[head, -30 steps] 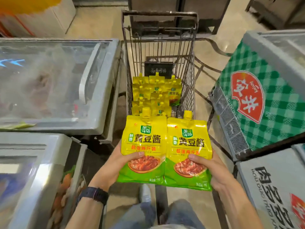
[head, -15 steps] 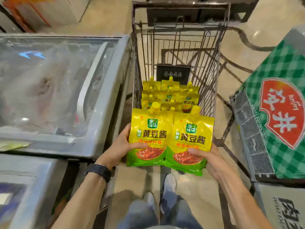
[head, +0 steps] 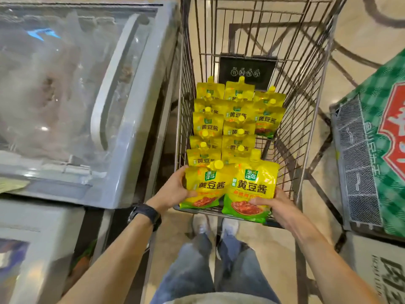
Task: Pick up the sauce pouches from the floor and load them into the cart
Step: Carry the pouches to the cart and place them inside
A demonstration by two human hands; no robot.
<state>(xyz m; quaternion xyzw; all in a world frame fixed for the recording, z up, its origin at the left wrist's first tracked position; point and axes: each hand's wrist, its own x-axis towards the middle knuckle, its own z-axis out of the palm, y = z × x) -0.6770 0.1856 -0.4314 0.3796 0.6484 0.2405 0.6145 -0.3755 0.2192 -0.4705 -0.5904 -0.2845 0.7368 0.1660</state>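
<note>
Left side: left grip (head: 173, 189) closed on the left pouch (head: 205, 187), thumb across the lower front, fingers out of sight behind the left edge. Wears a dark watch (head: 146, 212) at the wrist.

Right side: right grip (head: 279, 205) closed on the right pouch (head: 252, 185), thumb laid over the green lower band, fingers hidden behind the right edge.

Held side by side, fronts up toward the camera, yellow caps pointing away from the body. Right pouch overlapping the right edge of the left pouch. Located over the near end of the cart (head: 306, 110), lower edges about level with the near rim. Contact with the layer beneath: cannot tell.

Inside the cart: stacked pouches (head: 237, 119) of the same yellow kind, laid in overlapping rows from the far end toward the near end, caps away from the body. Leaves bare wire visible at the near right of the basket bottom. Black placard (head: 246, 71) upright at the far wall, just beyond the farthest row.

Surroundings: glass-lidded freezer (head: 140, 139) just beside the cart on the left; green checked carton (head: 385, 189) on the right, apart from the cart. Pale shoes (head: 230, 226) on the beige floor (head: 355, 40), just short of the near rim.
</note>
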